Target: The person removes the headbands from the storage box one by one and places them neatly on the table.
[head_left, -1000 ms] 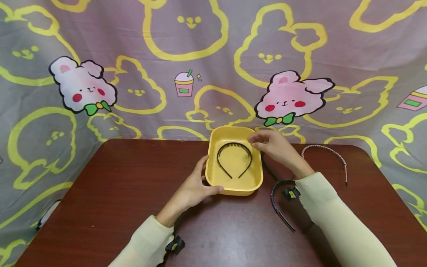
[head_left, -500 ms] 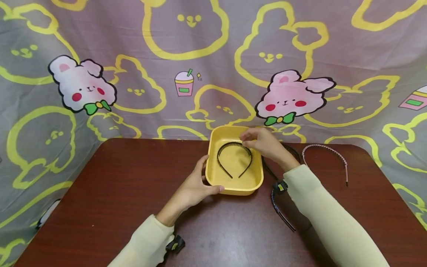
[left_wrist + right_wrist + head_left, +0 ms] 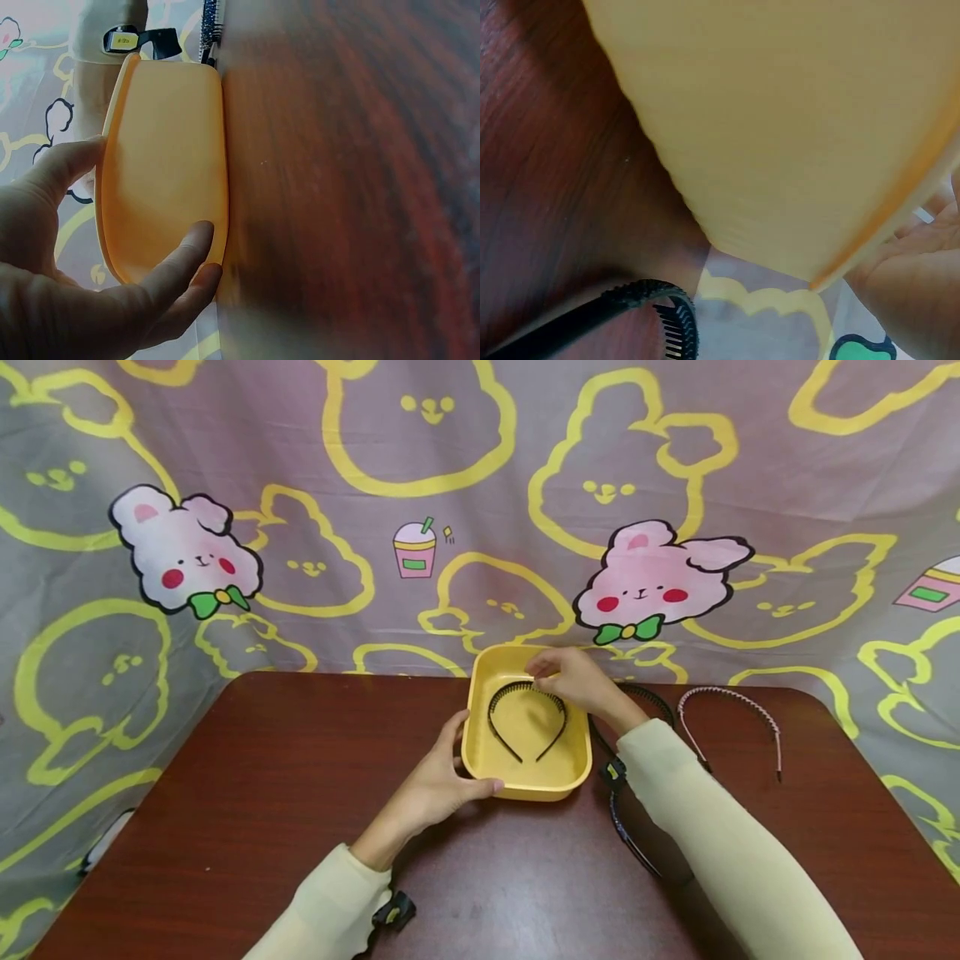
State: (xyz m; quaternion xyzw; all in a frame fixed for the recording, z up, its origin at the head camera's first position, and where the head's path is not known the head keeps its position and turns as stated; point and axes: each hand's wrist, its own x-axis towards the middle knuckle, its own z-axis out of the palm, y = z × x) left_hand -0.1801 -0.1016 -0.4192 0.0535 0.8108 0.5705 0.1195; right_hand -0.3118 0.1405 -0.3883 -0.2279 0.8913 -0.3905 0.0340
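Observation:
A yellow plastic bin (image 3: 480, 752) stands on the table with a black toothed headband (image 3: 491, 718) lying inside. My left hand (image 3: 431, 785) grips the bin's left front corner, thumb at the front rim; in the left wrist view its fingers (image 3: 187, 251) press the outer wall. My right hand (image 3: 581, 681) reaches over the right rim, fingers loosely bent. Its fingertips overlap the top of the headband's arch in the head view. In the right wrist view the bin's side wall (image 3: 765, 135) hides those fingertips, and part of the hand (image 3: 915, 285) shows above the rim.
Right of the bin, another black toothed headband (image 3: 652, 693) lies partly behind my right wrist. A pink wavy headband (image 3: 731, 692) rests farther right. A dark blue glittery headband (image 3: 622, 827) lies nearer, half hidden by my sleeve. A patterned cloth (image 3: 480, 527) hangs behind the table.
My right hand has moved left from beside the bin's right rim to over the headband inside. The left hand, bin and headband stay in place.

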